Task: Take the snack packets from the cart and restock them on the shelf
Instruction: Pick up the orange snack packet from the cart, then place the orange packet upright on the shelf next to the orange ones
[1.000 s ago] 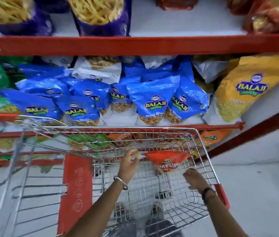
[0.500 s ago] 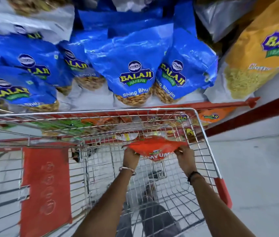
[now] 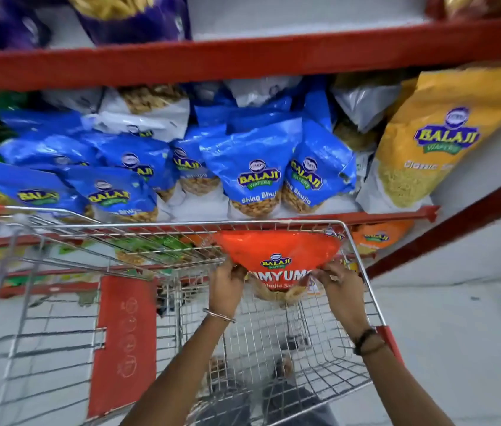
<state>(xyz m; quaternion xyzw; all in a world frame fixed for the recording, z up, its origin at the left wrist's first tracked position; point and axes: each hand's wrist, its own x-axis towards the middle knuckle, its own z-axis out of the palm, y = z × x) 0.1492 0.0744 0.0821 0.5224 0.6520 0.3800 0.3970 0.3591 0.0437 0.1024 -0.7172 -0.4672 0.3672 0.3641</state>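
Observation:
An orange snack packet point(image 3: 276, 252) hangs above the far end of the wire cart point(image 3: 363, 272), just below the cart's front rim. My left hand point(image 3: 227, 285) grips its lower left edge and my right hand point(image 3: 336, 281) grips its lower right edge. The packet's clear bottom with brown snack shows between my hands. Behind the cart stands the red shelf point(image 3: 366, 215), its middle level packed with blue snack packets point(image 3: 255, 167).
A yellow packet point(image 3: 433, 139) leans at the shelf's right end. Orange packets point(image 3: 376, 238) lie on the lower level behind the cart. Purple packets point(image 3: 132, 16) sit on the top level. The cart's red child-seat flap point(image 3: 126, 342) is at left. Grey floor lies right.
Both hands have lifted the orange packet higher, up to the cart's front rim. One second ago only my left hand was near it; my right hand has since closed on it.

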